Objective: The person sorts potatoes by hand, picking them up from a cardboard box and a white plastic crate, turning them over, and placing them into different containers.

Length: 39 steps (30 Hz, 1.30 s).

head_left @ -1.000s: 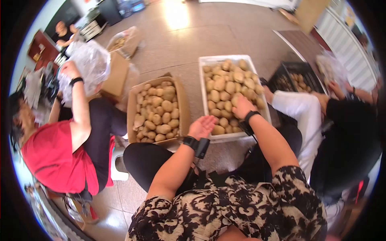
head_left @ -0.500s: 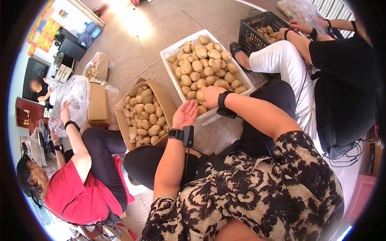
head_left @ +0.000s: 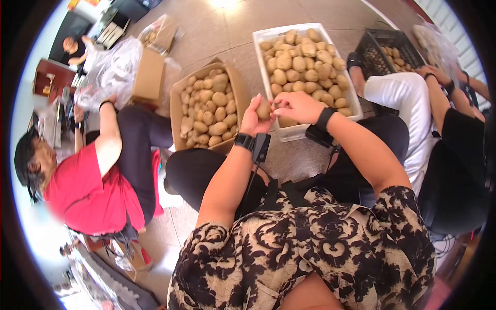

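1. The view looks down from the wearer's head at their own two bare arms, which reach forward over a lap in dark trousers and a black-and-cream patterned top.
2. The left hand (head_left: 254, 120) is curled around a pale brown oval potato (head_left: 264, 109) and grasps it from below and behind. It holds the potato in the air, just in front of the near rim of a white plastic crate (head_left: 295, 133).
3. The right hand (head_left: 297, 106) hovers over the crate's near end, with its fingers (head_left: 279, 107) bent towards the potato and their tips just beside it. I cannot tell whether they press on the potato or are loose.
4. Each wrist wears a black wristband, the left (head_left: 244, 140) with a small black device hanging from it and the right (head_left: 324, 118) plain.
5. The white crate is heaped with similar potatoes. To its left, just beside it, stands an open brown cardboard box (head_left: 241, 93), which is also full of potatoes.
6. On the left a person in a red top (head_left: 88, 191) sits low and lifts a clear plastic bag (head_left: 111, 72).
7. On the right another person, in white trousers (head_left: 408, 98) and a black top, reaches both hands towards a black plastic crate (head_left: 385, 37) of potatoes.
8. Everything stands on a tiled floor (head_left: 227, 31).
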{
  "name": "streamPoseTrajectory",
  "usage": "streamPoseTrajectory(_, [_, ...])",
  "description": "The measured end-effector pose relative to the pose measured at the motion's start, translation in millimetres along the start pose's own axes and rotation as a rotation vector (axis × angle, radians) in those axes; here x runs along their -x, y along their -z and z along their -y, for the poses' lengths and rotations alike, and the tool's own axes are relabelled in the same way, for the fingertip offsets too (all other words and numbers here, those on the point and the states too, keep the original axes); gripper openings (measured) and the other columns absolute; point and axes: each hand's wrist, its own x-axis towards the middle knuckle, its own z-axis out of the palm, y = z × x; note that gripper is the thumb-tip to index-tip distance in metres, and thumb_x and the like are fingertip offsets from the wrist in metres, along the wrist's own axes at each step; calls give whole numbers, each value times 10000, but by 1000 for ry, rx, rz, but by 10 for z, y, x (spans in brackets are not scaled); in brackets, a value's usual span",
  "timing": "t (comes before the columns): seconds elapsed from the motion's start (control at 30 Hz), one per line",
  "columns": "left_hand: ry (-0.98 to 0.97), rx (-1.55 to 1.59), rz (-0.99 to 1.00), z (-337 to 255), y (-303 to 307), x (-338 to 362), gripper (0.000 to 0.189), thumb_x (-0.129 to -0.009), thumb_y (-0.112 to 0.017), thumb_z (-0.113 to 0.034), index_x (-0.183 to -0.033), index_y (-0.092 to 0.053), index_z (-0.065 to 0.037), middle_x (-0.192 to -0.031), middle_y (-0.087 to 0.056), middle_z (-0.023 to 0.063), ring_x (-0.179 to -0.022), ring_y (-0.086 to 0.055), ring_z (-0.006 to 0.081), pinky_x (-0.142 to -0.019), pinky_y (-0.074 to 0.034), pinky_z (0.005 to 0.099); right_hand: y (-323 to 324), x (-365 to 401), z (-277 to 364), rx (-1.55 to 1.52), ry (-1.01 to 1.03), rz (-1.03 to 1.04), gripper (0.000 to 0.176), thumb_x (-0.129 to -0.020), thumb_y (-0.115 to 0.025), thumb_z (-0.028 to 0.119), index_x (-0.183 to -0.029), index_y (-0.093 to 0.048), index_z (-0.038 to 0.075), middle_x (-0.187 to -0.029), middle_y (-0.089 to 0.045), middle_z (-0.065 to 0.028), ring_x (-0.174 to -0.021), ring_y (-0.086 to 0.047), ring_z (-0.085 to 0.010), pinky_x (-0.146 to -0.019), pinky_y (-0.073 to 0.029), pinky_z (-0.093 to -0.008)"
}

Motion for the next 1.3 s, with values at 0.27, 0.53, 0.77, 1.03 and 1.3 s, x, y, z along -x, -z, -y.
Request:
streamPoseTrajectory(0.27, [-259, 158, -165, -521, 385, 20, 332, -855, -578, -261, -1025, -430, -16, -883, -496, 87, -738, -501, 187, -590, -467, 273, 19, 6, -170, 161, -56, 59, 321, -771, -637, 216, -988, -556, -6, -794, -625, -139, -728, -602, -264, -670, -469, -331])
streamPoseTrajectory(0.53, [-391, 290, -474, -928, 1164, 39, 360, -834, -595, -298, -1014, -435, -30, -841, -494, 115, -678, -508, 202, -527, -457, 286, -52, -37, -221, 223, -110, 136, 327, -770, -643, 226, -1027, -574, 35, -871, -629, -143, -807, -603, -281, -723, -474, -350])
streamPoseTrajectory(0.77, [-416, 353, -524, -1076, 1206, 210, 467, -804, -615, -304, -1115, -388, -40, -934, -486, 124, -653, -529, 191, -501, -472, 251, -79, -80, -244, 210, -129, 158, 320, -774, -646, 222, -1025, -576, 37, -875, -636, -139, -811, -606, -278, -732, -476, -351])
streamPoseTrajectory(1.03, [-485, 488, -673, -1157, 1196, 218, 386, -862, -549, -297, -1126, -417, -49, -1052, -472, 141, -774, -542, 260, -581, -511, 305, -143, -149, -329, 244, -147, 174, 312, -764, -653, 225, -997, -579, 32, -854, -637, -136, -801, -607, -280, -721, -477, -354])
streamPoseTrajectory(1.3, [-618, 553, -381, -1263, 1364, 175, 361, -840, -586, -292, -1074, -469, -43, -974, -547, 115, -743, -556, 232, -607, -521, 315, -159, -163, -356, 267, -126, 178, 304, -762, -649, 245, -969, -581, 33, -844, -638, -134, -788, -606, -286, -706, -479, -365])
